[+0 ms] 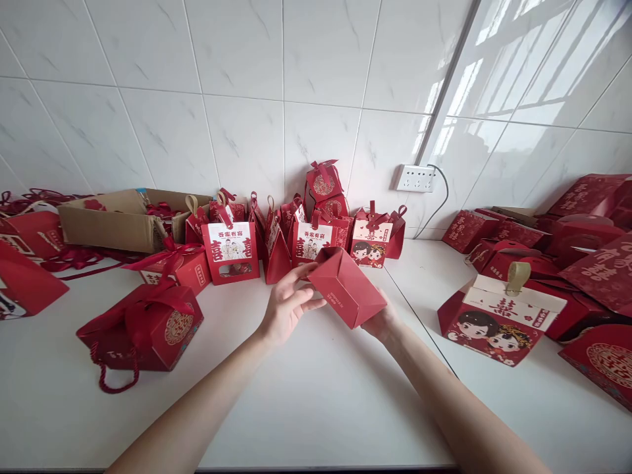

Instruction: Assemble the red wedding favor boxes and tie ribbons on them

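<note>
Red card box [345, 286] is up off the desk [316, 395], mid-scene, tipped so its folded base faces the camera. Left hand [286, 306] is open, fingers spread against the box's left edge to steady it. Right hand [382, 322] grips from beneath and takes the weight, fingers mostly hidden. Ribboned boxes [231, 250] line the far tiled wall [247, 99], leaving working room. Cartoon-couple box [498, 319] sits near right, rope-handled box [148, 326] near left.

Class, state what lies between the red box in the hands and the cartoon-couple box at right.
Head view: only bare white table, crossed by a thin seam, separates the red box from the cartoon-couple box.
</note>
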Available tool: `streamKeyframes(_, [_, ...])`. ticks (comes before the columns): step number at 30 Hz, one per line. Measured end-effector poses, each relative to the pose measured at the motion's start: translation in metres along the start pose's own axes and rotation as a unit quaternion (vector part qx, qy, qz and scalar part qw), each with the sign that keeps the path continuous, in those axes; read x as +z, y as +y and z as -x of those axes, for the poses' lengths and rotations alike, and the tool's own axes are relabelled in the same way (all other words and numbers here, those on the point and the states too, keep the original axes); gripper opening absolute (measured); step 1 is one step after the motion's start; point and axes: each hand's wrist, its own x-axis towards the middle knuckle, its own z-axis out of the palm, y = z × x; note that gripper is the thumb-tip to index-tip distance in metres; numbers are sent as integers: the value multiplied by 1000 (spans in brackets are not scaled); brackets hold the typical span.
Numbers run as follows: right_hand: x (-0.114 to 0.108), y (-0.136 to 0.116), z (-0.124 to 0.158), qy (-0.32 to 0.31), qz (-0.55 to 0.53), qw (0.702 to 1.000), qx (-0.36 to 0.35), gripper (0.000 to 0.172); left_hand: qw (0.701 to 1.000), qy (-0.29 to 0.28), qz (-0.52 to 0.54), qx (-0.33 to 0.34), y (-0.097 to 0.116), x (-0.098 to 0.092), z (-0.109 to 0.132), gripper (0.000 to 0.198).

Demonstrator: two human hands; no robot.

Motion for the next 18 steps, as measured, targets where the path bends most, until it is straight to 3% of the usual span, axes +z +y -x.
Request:
streamKeyframes(4, [1, 10, -4, -9, 33, 999, -22, 19, 998, -26, -45, 26, -3, 0, 1, 43])
streamKeyframes(9, [9, 12, -7, -28, 22, 996, -85, 23, 995, -48, -73, 39, -5, -5, -3, 78])
streamKeyframes(14, [4, 7, -6, -46, 9, 991, -129, 23, 989, -84, -116, 24, -5, -5, -4, 40])
streamKeyframes(18, [0, 3, -5, -63, -8, 989, -135, 31, 998, -26, -49, 25, -4, -3, -5, 35])
